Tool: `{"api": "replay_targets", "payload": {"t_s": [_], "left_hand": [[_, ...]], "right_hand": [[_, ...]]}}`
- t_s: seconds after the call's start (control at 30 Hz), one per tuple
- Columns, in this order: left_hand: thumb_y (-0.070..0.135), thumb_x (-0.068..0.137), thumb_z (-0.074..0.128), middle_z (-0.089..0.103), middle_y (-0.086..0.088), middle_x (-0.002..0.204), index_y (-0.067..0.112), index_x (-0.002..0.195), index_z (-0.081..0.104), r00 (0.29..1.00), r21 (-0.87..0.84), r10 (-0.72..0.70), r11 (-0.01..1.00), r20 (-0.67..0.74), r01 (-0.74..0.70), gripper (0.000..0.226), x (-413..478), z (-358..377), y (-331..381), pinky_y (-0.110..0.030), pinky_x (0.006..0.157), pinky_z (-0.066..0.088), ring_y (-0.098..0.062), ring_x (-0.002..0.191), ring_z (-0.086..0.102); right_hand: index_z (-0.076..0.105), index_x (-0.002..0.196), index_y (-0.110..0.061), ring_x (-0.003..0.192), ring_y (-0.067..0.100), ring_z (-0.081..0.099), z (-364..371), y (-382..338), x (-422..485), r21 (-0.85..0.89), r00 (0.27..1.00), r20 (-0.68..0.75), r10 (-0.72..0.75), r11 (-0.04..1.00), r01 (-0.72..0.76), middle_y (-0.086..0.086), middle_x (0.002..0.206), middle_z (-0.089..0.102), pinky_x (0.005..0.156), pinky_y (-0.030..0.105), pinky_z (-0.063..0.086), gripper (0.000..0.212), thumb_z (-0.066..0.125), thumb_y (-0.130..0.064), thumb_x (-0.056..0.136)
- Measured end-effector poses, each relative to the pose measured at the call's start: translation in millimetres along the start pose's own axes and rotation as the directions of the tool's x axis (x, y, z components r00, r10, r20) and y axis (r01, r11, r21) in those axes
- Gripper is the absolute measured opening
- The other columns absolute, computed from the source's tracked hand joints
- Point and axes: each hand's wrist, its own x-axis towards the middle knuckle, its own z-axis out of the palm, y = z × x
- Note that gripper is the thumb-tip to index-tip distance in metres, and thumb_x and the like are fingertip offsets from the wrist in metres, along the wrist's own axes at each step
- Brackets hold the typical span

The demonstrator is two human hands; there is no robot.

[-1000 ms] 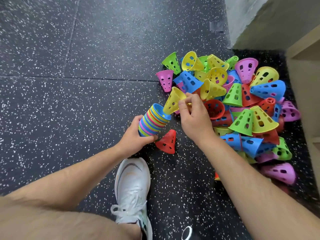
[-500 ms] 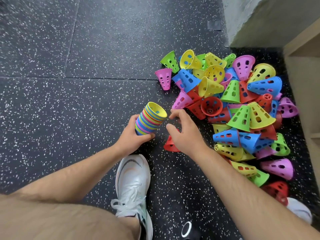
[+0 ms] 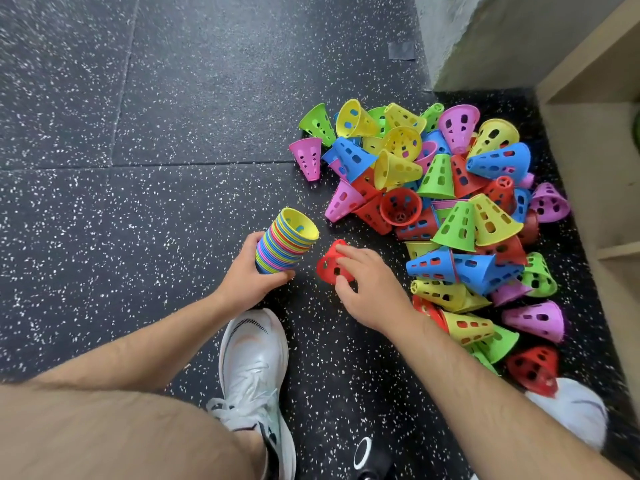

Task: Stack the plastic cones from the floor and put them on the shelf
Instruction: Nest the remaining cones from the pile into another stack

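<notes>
My left hand (image 3: 247,271) grips a tilted stack of nested coloured cones (image 3: 284,242) with a yellow one on top, its open end pointing up and right. Just to its right, my right hand (image 3: 369,285) closes its fingers on a single red cone (image 3: 329,263) lying on the dark speckled floor. A big heap of loose perforated cones (image 3: 446,209) in yellow, green, blue, pink and red spreads over the floor to the right of both hands.
A wooden shelf unit (image 3: 595,140) stands along the right edge, beside a grey wall corner (image 3: 460,39). My white shoes (image 3: 254,362) rest on the floor below the hands, the right one (image 3: 571,414) touching a red cone at the heap's near end.
The yellow cone from my right hand now tops the stack. My right hand has dropped down from the stack and taken hold of the red cone on the floor.
</notes>
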Motion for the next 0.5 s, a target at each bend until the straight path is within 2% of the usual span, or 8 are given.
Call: {"api": "replay_targets", "payload": {"t_s": [0.07,0.2,0.23,0.33,0.43,0.5], "left_hand": [[0.012,0.076,0.089,0.067,0.001,0.109,0.026,0.127,0.048,1.0,0.025,0.0,1.0,-0.014,0.0,0.067,-2,1,3,-0.009,0.079,0.047,0.002,0.084,0.061],[0.006,0.077,0.088,0.068,0.0,0.105,0.024,0.126,0.05,1.0,0.07,0.003,0.998,-0.019,-0.002,0.065,-2,2,5,-0.006,0.073,0.046,0.006,0.079,0.061],[0.008,0.076,0.089,0.069,0.0,0.106,0.024,0.127,0.05,1.0,0.076,0.008,0.997,-0.016,-0.007,0.066,-2,2,7,-0.008,0.074,0.046,0.004,0.08,0.061],[0.011,0.076,0.09,0.069,0.003,0.106,0.027,0.127,0.051,1.0,0.075,0.023,0.997,-0.004,-0.023,0.067,0,6,12,-0.013,0.077,0.049,0.0,0.083,0.063],[0.016,0.074,0.091,0.07,0.004,0.105,0.034,0.124,0.051,0.999,0.068,0.035,0.997,0.015,-0.036,0.066,0,16,18,-0.023,0.081,0.054,-0.008,0.088,0.066],[0.015,0.074,0.091,0.069,0.003,0.104,0.031,0.124,0.051,0.999,0.06,0.034,0.998,0.024,-0.035,0.067,-2,21,22,-0.023,0.08,0.054,-0.007,0.085,0.065]], "right_hand": [[0.065,0.127,-0.009,0.13,0.017,0.045,-7,-2,5,0.068,0.996,-0.069,0.058,0.996,-0.053,-0.003,0.143,0.053,0.114,0.03,0.033,0.037,0.062,-0.028,0.095],[0.065,0.121,-0.007,0.117,0.005,0.047,-26,-6,13,0.254,0.942,-0.272,0.197,0.959,-0.127,0.0,0.128,0.053,0.102,0.003,0.024,0.059,0.079,-0.047,0.081],[0.065,0.119,-0.008,0.115,0.004,0.048,-31,-6,15,0.29,0.923,-0.314,0.221,0.948,-0.128,-0.001,0.124,0.053,0.101,0.002,0.026,0.062,0.082,-0.049,0.077],[0.062,0.118,-0.014,0.107,0.01,0.056,-44,-10,20,0.35,0.88,-0.401,0.253,0.93,-0.108,-0.004,0.115,0.058,0.097,0.023,0.045,0.062,0.084,-0.052,0.074],[0.05,0.128,-0.026,0.103,0.013,0.061,-54,-15,24,0.425,0.862,-0.405,0.306,0.897,-0.119,-0.007,0.113,0.061,0.089,0.028,0.048,0.072,0.075,-0.063,0.072],[0.049,0.135,-0.024,0.111,0.014,0.059,-58,-18,28,0.422,0.867,-0.393,0.306,0.898,-0.125,-0.005,0.122,0.061,0.095,0.03,0.047,0.079,0.062,-0.071,0.073]]}}
